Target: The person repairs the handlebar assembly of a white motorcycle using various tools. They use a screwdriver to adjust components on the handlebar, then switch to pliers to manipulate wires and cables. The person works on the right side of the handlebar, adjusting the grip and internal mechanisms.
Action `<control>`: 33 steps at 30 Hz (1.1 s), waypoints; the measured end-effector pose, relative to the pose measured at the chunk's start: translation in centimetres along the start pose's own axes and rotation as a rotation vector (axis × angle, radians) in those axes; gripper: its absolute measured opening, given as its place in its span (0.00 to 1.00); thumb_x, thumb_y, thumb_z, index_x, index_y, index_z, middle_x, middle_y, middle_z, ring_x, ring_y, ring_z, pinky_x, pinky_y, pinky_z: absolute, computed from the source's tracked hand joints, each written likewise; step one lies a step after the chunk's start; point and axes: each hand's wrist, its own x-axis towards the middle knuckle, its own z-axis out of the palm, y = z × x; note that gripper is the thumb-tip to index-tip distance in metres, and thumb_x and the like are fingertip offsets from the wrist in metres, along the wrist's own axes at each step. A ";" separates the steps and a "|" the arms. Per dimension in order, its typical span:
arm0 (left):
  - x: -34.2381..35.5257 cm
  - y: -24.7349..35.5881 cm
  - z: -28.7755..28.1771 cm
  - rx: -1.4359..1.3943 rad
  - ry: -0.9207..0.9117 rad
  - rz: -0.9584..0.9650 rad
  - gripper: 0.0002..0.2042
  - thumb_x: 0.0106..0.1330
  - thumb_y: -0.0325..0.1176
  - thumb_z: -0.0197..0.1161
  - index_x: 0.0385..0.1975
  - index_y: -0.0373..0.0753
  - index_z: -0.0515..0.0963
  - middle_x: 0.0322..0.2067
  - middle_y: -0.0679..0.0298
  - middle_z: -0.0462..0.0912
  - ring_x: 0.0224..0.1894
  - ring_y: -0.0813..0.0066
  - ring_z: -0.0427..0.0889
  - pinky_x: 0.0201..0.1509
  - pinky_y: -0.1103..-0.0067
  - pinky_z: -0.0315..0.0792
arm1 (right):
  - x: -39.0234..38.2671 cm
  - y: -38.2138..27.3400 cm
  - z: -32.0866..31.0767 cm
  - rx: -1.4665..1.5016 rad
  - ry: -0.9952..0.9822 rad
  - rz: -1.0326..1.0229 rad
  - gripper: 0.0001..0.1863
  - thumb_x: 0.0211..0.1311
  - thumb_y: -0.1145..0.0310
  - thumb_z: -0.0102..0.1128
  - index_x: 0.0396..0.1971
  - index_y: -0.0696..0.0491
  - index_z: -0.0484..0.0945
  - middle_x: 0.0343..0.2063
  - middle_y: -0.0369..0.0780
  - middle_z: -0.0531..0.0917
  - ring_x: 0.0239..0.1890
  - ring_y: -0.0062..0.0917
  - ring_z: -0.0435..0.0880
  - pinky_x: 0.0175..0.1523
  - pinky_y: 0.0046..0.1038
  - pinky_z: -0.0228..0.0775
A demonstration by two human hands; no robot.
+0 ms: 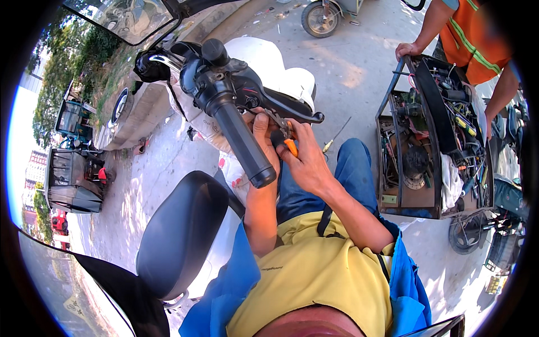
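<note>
My right hand (307, 160) is closed around a pair of orange-handled pliers (290, 147), just below the black brake lever (292, 110) of an electric scooter. Their metal jaws point up and left, toward the underside of the lever. Close beside them, my left hand (259, 124) has its thumb up and its fingers bent in a pinch. Part of it is hidden behind the black handlebar grip (242, 137), and what it pinches cannot be made out. Thin wires (250, 95) show at the opened switch housing next to the lever.
A metal tool cart (387, 168) full of tools and parts stands at the right, with a person in an orange vest (474, 42) holding its edges. A screwdriver (327, 147) lies on the ground. The scooter's black seat (182, 236) is at the left; a wheel (321, 18) stands beyond.
</note>
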 end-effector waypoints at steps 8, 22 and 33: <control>0.1 -0.4 -0.2 0.002 -0.038 0.047 0.05 0.76 0.26 0.61 0.47 0.33 0.76 0.45 0.58 0.84 0.46 0.70 0.87 0.55 0.73 0.84 | 0.1 -1.0 -0.2 -0.010 0.004 -0.006 0.31 0.65 0.75 0.62 0.67 0.59 0.66 0.55 0.52 0.73 0.59 0.50 0.77 0.62 0.43 0.71; 0.2 -1.0 -0.8 0.028 -0.019 0.050 0.05 0.77 0.27 0.60 0.47 0.34 0.75 0.45 0.57 0.84 0.44 0.68 0.88 0.51 0.72 0.85 | -0.2 -0.7 0.0 -0.065 0.008 0.019 0.29 0.67 0.75 0.61 0.67 0.59 0.66 0.52 0.50 0.73 0.58 0.47 0.79 0.62 0.40 0.72; -0.1 -0.4 -0.1 0.008 -0.037 0.064 0.06 0.75 0.25 0.63 0.47 0.34 0.78 0.46 0.60 0.84 0.47 0.70 0.86 0.57 0.74 0.82 | 0.1 -1.0 -0.1 -0.045 0.029 0.056 0.16 0.69 0.75 0.58 0.54 0.59 0.71 0.41 0.54 0.82 0.46 0.53 0.83 0.50 0.42 0.74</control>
